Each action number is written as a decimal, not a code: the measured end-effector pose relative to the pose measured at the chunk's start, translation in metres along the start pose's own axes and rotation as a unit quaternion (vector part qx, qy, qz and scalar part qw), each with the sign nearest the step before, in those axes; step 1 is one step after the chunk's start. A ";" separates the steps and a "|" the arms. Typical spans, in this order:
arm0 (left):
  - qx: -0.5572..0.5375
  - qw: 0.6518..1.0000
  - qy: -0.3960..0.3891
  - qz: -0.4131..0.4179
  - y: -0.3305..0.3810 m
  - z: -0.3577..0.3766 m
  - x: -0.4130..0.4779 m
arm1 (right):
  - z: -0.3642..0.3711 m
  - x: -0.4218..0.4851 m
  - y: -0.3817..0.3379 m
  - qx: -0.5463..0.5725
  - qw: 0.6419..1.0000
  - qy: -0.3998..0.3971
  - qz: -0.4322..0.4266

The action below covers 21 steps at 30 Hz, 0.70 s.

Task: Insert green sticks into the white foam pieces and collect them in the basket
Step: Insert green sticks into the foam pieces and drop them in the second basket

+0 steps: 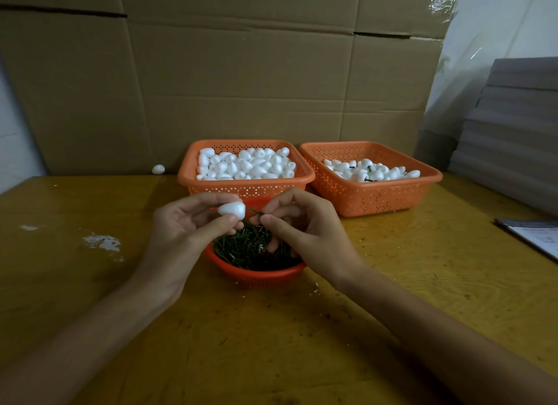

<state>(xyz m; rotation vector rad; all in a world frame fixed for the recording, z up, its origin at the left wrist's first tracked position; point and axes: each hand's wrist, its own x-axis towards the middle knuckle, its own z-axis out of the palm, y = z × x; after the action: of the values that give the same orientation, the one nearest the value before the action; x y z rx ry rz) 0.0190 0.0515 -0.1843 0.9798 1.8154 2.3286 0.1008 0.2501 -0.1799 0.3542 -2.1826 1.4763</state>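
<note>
My left hand pinches a white foam piece between thumb and fingers above a round red bowl full of green sticks. My right hand pinches one green stick, its tip a short gap from the foam piece's flat end. Behind stand two orange baskets: the left basket is heaped with plain foam pieces, the right basket holds foam pieces with green sticks showing among them.
A stray foam piece lies at the table's back left by the cardboard wall. White smears mark the yellow wooden table. Grey boards are stacked at the right, with a paper sheet near the right edge.
</note>
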 end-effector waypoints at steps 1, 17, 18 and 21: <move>-0.008 1.000 0.004 -0.001 0.001 0.001 0.000 | 0.000 0.000 0.000 0.003 1.000 -0.004 0.001; -0.034 0.999 -0.011 0.005 -0.001 -0.004 0.001 | -0.007 0.004 -0.002 -0.007 0.997 -0.068 0.032; -0.038 0.999 -0.012 0.005 -0.001 -0.004 0.001 | -0.007 0.004 -0.002 -0.010 0.997 -0.069 0.034; -0.039 0.999 -0.013 0.004 -0.002 -0.005 0.001 | -0.007 0.004 -0.002 -0.013 0.997 -0.069 0.040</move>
<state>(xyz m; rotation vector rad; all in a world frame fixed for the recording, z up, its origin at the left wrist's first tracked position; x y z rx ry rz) 0.0155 0.0483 -0.1859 1.0031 1.6997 2.3608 0.0999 0.2559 -0.1736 0.3744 -2.3463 1.5044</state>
